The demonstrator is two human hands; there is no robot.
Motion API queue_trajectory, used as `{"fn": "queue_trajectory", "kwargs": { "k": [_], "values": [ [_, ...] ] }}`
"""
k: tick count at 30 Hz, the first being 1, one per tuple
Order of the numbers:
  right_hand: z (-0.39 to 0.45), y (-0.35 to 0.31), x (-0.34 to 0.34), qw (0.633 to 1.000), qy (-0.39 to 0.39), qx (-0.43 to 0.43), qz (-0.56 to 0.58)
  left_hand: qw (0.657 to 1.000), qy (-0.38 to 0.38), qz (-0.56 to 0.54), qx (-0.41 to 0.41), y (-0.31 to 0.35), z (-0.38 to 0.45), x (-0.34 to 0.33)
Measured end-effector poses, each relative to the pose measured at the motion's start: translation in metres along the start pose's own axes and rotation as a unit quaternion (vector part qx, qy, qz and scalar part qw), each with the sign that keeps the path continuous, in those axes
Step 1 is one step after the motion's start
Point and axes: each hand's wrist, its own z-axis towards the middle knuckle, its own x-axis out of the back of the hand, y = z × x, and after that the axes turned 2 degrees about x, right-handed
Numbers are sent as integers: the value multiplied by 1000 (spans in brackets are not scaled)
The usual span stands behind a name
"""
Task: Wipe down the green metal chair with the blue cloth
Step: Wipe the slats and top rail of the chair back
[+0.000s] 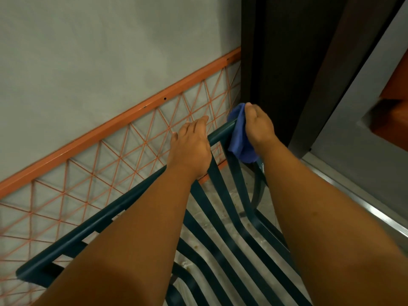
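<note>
Wiping the top corner of the chair, most of it not yet done.

The green chair (220, 228) stands under me, near the grey wall (88, 51); its top rail runs from lower left to upper right and its slats go down toward the seat. My right hand (258, 124) holds the blue cloth (238, 140) closed around the far end of the rail. My left hand (192, 146) rests on the rail, fingers loosely spread. I judge that slats, seat and legs remain.
</note>
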Motion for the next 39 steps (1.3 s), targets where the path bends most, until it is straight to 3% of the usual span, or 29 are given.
{"fn": "queue_trajectory", "kwargs": {
  "k": [3,6,8,10,14,21,25,27,30,33,35,39],
  "values": [
    [-5,4,4,997,-50,-7,60,1000,-2,-1,3,1,0,0],
    [2,-2,8,989,-53,-132,35,1000,-1,0,1,0,0,1],
    [9,-6,8,986,-32,-163,33,1000,-1,-1,1,1,1,1],
    [5,-1,2,994,-8,-104,31,1000,0,0,1,1,1,1],
    [-26,39,-13,993,33,111,-38,1000,3,-2,12,1,1,0],
    [-30,63,-12,968,104,92,-207,1000,7,12,8,1,3,-3],
    [-25,38,-23,960,144,142,-195,1000,12,10,11,1,3,-5],
    [-24,36,-20,963,128,155,-180,1000,12,8,11,1,3,-5],
    [-25,33,-4,980,35,144,-136,1000,12,4,11,0,3,-5],
    [-24,27,23,997,-66,27,-22,1000,10,2,10,-1,4,-6],
    [-20,21,36,993,-86,-38,71,1000,9,4,8,-1,3,-6],
    [-11,-5,26,983,-111,-43,137,1000,17,5,10,0,3,-7]
  ]
}}
